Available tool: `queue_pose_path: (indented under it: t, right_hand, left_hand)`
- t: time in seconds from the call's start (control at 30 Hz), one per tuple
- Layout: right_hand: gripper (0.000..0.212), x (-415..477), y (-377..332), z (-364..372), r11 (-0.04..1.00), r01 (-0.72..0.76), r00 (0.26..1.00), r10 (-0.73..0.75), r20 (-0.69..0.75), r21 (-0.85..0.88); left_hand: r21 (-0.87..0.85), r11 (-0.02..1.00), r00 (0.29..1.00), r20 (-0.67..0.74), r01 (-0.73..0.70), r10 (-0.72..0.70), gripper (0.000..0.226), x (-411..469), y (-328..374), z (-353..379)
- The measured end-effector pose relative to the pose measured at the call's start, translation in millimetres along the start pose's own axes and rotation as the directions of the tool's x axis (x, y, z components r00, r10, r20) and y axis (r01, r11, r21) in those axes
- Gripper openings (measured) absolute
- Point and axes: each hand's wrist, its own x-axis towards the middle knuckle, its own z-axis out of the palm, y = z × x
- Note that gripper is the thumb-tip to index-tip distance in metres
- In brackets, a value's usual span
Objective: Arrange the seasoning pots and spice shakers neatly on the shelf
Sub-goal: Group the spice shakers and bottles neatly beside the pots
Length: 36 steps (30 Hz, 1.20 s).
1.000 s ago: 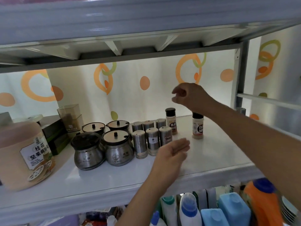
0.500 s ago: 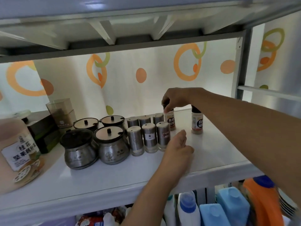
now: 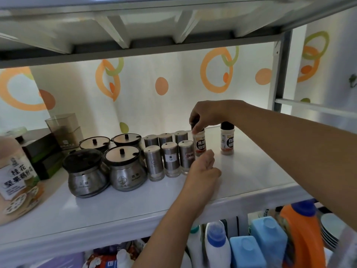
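On the shelf, the black-pepper bottle is pinched at its cap by the right hand, the left hand held loose and empty nearby; it is best kept upright, flush beside the steel shakers.

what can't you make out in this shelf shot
All in the head view:
- Cap of the black pepper bottle: covered by the right hand gripping it.
- Label on the right front steel shaker: blurred, partly behind the left hand.
- Back-row shakers: lower halves hidden by the front row.
- Big labelled jar: cut off by the left edge.
- Detergent bottles: cut off by the bottom edge.
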Motion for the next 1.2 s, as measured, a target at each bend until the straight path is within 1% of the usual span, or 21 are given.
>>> queue_pose_path:
  t: [0.2, 0.5, 0.57, 0.67, 0.73, 1.0, 1.1, 1.2]
  right_hand:
    - [0.028, -3.4, -3.2, 3.4, 1.000, -0.004, 1.000, 0.004, -0.024, -0.008]
    - [0.036, -1.9, -6.7, 4.1, 1.000, -0.021, 1.000, 0.021, -0.023, -0.008]
    - [0.043, -3.1, -7.3, 3.7, 1.000, -0.029, 0.999, 0.029, -0.022, -0.006]
    - [0.064, -5.7, -8.6, 2.3, 0.999, -0.052, 0.998, 0.051, -0.033, -0.014]
    - [0.069, -7.2, -8.4, 0.1, 0.998, -0.056, 0.997, 0.055, -0.045, -0.019]
    - [0.070, -25.8, 0.2, -25.3, 0.997, -0.080, 0.993, 0.079, -0.093, -0.010]
    - [0.067, -37.1, 8.8, -34.7, 0.995, -0.093, 0.985, 0.097, -0.140, 0.038]
    - [0.064, -49.9, 18.5, -41.6, 0.986, -0.125, 0.964, 0.147, -0.222, 0.108]
  left_hand:
    - [0.004, 1.000, 1.000, 0.003, 0.000, 0.000, 0.065, -0.5, 0.4, 0.0]
    - [-0.013, 1.000, 1.000, -0.003, -0.005, 0.005, 0.064, 0.2, 0.8, -0.8]
    - [-0.017, 1.000, 1.000, -0.003, -0.003, 0.003, 0.064, 0.6, 0.7, -0.6]
    - [-0.012, 1.000, 1.000, -0.002, -0.003, 0.003, 0.064, 1.0, 0.4, -0.4]
    - [-0.005, 1.000, 1.000, 0.001, -0.002, 0.002, 0.064, 0.7, 0.3, -0.7]
    - [-0.015, 1.000, 1.000, 0.003, -0.017, 0.017, 0.063, 1.0, -2.9, -2.1]
    - [-0.018, 0.999, 1.000, 0.001, -0.031, 0.031, 0.063, 1.2, -4.3, -2.5]
    - [-0.031, 0.999, 0.999, 0.003, -0.041, 0.041, 0.064, 1.2, -4.2, -2.8]
